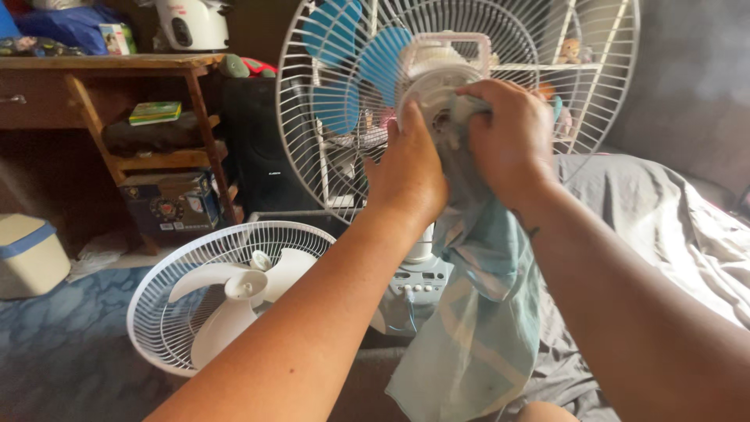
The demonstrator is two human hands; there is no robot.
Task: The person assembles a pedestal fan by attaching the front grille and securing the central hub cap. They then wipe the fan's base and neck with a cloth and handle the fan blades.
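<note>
1. The landmark was the standing fan (437, 94), upright in the middle of the view, with its white rear wire guard (601, 70) on and its blue blades (367, 55) bare at the front.
2. The left hand (406, 168) lay flat against the fan's white hub, fingers together and pressed to the hub's lower left side; it bore on the hub rather than closing round anything.
3. The right hand (508, 141) was at the hub's right side, fingers curled and pinching a pale blue-green cloth (476, 312) against it.
4. The cloth hung down from that hand in front of the fan's pole, and its lower end reached the bottom edge of the view.
5. Below the hub, behind the cloth, the fan's grey control panel (418, 285) showed on the stand.
6. Lower left of the fan, a second fan (226, 293) with white blades lay on the blue floor (62, 344), face up inside its white guard.
7. Left of the standing fan stood a wooden desk (101, 78); a white appliance (191, 23) sat on its top and a box (168, 203) sat beneath it.
8. Further left of the desk, a cream bin with a blue band (27, 254) stood on the floor.
9. Right of the fan, a grey sheet (664, 227) covered a bed.
</note>
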